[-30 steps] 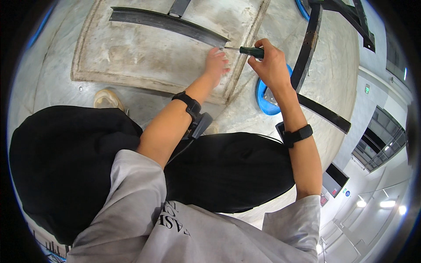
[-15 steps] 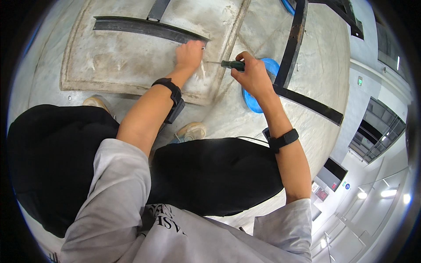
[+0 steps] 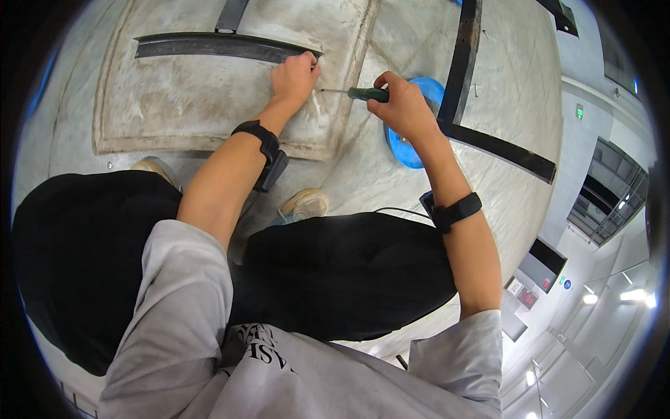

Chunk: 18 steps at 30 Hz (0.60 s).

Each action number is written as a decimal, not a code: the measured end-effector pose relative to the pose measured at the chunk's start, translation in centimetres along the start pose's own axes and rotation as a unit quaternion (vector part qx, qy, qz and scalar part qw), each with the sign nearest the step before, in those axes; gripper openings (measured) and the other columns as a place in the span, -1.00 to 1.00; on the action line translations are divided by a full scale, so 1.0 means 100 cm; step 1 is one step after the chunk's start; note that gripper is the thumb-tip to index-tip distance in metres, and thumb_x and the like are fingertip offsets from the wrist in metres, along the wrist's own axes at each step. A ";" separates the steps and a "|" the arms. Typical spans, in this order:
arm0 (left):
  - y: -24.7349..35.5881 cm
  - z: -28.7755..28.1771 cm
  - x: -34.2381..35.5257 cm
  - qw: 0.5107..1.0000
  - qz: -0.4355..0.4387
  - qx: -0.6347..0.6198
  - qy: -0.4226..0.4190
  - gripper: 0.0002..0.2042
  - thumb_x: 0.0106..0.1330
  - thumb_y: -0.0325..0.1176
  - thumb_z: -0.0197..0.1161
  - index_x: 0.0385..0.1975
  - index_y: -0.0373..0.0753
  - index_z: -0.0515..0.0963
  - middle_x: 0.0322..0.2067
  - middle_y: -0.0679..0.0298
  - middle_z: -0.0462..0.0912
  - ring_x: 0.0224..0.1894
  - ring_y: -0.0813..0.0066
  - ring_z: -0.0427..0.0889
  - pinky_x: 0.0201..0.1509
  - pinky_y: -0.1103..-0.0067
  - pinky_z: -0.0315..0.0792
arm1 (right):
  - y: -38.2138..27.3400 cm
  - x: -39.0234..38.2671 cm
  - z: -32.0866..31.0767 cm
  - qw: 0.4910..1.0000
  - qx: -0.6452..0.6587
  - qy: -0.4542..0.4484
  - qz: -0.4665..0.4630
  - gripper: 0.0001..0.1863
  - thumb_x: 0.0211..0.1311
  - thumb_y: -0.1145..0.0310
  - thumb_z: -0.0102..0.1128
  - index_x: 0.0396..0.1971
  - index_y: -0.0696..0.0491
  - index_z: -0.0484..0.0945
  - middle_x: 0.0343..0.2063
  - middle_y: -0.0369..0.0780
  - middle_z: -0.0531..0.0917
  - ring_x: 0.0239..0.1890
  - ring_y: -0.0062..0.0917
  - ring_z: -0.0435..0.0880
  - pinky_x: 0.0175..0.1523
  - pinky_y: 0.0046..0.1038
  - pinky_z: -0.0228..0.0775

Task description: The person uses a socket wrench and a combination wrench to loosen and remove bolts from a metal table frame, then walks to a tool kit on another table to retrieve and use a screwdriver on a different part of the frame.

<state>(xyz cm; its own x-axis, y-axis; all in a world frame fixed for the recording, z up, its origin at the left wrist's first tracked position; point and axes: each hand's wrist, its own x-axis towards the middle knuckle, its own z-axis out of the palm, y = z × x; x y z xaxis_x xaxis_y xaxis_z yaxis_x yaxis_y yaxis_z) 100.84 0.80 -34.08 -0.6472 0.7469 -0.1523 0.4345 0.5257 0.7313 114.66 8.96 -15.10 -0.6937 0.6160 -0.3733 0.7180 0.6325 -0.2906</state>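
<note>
A black metal bar (image 3: 202, 46) lies on the stained pale board, joined near its middle to another black bar (image 3: 231, 15) running away from me. At its right end, my left hand (image 3: 294, 77) is closed, fingers curled against the bar's edge. Whatever the fingertips pinch is too small and hidden to name. My right hand (image 3: 405, 110) grips a screwdriver (image 3: 366, 93) by its dark green handle. The thin shaft points left, and its tip is a short way from my left hand, touching nothing I can make out.
The pale board (image 3: 181, 105) has a raised rim. Behind my right hand, a blue round dish (image 3: 431, 91) rests on the floor, partly hidden. A black metal frame (image 3: 499, 152) stands to the right of it. My shoe (image 3: 306, 204) is close to the board's near edge.
The view has shifted slightly. My left hand remains at the bar's end, its fingers turned a little more inward. The screwdriver stays in my right hand, slightly farther from my left hand's wrist.
</note>
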 end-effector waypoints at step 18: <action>0.029 0.087 -0.071 0.967 0.003 -0.112 -0.228 -0.77 0.18 -0.16 0.33 -0.38 -0.20 0.72 -0.41 0.11 0.72 -0.35 0.14 0.68 -0.23 0.37 0.53 | 0.033 -0.017 -0.038 0.988 -0.001 0.122 0.099 -0.54 0.01 0.11 0.35 -0.26 0.23 0.65 -0.52 -0.03 0.67 -0.44 -0.26 0.70 -0.24 -0.36 0.51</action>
<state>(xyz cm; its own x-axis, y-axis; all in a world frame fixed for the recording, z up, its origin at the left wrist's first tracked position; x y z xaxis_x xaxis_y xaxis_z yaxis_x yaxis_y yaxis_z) 112.14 0.60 -36.67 -0.2804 0.8781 -0.3877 0.2584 0.4580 0.8505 117.95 11.76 -12.08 -0.5326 0.8225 -0.1997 0.8414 0.4888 -0.2307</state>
